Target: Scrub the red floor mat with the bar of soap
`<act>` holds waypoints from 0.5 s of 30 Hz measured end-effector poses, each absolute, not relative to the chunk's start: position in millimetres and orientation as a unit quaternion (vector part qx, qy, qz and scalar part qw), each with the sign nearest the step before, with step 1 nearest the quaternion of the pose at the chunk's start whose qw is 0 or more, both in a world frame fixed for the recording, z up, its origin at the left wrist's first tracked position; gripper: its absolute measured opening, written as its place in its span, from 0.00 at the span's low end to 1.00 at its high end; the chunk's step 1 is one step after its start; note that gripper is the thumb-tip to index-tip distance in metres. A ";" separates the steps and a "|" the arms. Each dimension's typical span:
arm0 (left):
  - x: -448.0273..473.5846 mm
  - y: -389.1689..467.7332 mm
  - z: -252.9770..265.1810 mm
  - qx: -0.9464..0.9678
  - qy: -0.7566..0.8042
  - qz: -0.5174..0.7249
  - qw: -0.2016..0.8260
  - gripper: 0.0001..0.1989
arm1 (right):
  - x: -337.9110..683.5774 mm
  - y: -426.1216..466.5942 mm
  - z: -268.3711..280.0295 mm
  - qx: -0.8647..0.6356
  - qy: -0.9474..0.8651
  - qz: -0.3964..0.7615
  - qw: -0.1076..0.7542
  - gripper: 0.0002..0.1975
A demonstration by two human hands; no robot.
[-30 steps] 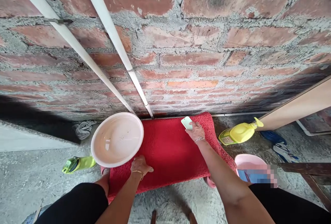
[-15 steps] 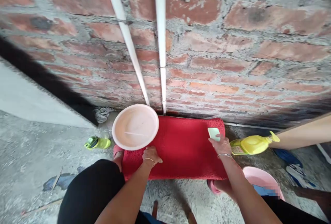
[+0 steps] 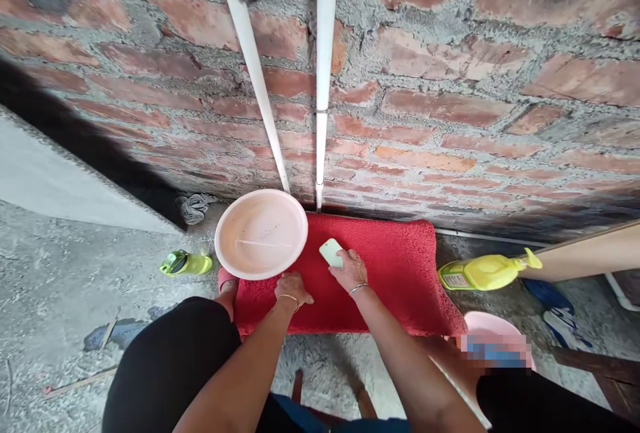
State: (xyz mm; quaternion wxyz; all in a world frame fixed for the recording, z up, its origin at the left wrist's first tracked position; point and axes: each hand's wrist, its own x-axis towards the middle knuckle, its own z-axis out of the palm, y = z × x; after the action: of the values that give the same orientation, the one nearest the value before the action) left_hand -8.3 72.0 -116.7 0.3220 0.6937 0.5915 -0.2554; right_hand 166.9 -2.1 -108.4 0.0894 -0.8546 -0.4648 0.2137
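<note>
A thick red mat (image 3: 395, 273) with a shaggy pile lies over a low support. My right hand (image 3: 351, 271) grips a pale green rounded block (image 3: 331, 253), which looks like a scrub brush with a small hole at one corner. It rests on the middle of the mat; its underside is hidden. Farther left, my left hand (image 3: 294, 288) presses on the mat with curled fingers and seems to grip it. Just beyond those knuckles, a pale pink basin (image 3: 263, 236) sits over the mat's left end, with a little liquid visible inside.
A brick wall (image 3: 425, 106) with two white pipes (image 3: 324, 86) rises behind the mat. To the right stand a yellow pump bottle (image 3: 483, 273) and a pink tub (image 3: 493, 326). A green bottle (image 3: 187, 263) and a grey rag (image 3: 194, 208) are on the left floor.
My right hand has moved left with the pale green brush-like block, from the mat's right end to its middle. The mat's front right corner now sticks out. My left hand stays nearly in place.
</note>
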 end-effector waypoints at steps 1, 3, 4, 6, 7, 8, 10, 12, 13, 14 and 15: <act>-8.1 72.1 -116.7 0.700 0.587 -0.262 0.310 0.47 | 184.2 -14.8 -109.9 -0.867 -0.448 0.201 0.088 0.22; -8.0 72.1 -116.7 0.716 0.574 -0.271 0.290 0.47 | 223.1 -46.5 -111.1 -0.894 -0.402 0.179 0.083 0.23; -8.3 72.1 -116.7 0.721 0.570 -0.268 0.289 0.47 | 243.2 -64.7 -110.6 -0.909 -0.372 0.171 0.079 0.24; -8.8 72.5 -116.8 0.727 0.565 -0.260 0.292 0.47 | 281.1 -104.0 -106.7 -0.937 -0.302 0.162 0.071 0.25; -8.8 73.0 -116.8 0.727 0.564 -0.259 0.293 0.47 | 297.3 -123.9 -103.5 -0.950 -0.262 0.160 0.065 0.25; -8.7 73.6 -116.7 0.726 0.564 -0.262 0.294 0.47 | 310.9 -143.0 -99.6 -0.960 -0.219 0.163 0.058 0.25; -7.9 74.9 -116.2 0.723 0.564 -0.274 0.290 0.46 | 327.5 -175.4 -91.5 -0.974 -0.134 0.176 0.042 0.25; -6.9 75.8 -115.4 0.724 0.562 -0.284 0.283 0.45 | 327.6 -195.5 -85.4 -0.980 -0.071 0.185 0.033 0.26; -6.6 75.8 -115.0 0.726 0.560 -0.284 0.279 0.45 | 320.8 -199.7 -83.9 -0.981 -0.064 0.182 0.039 0.26; -6.6 75.4 -114.5 0.729 0.558 -0.284 0.276 0.46 | 309.4 -200.2 -83.6 -0.980 -0.075 0.175 0.052 0.26; -6.9 74.5 -113.9 0.734 0.555 -0.282 0.273 0.46 | 293.6 -197.1 -84.4 -0.978 -0.104 0.167 0.069 0.25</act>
State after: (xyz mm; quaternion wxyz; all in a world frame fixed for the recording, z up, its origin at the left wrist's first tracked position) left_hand -6.9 74.5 -113.9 0.2731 0.7335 0.5547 -0.2823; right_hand 293.6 -197.1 -84.4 0.0694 -0.9781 -0.1039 0.1666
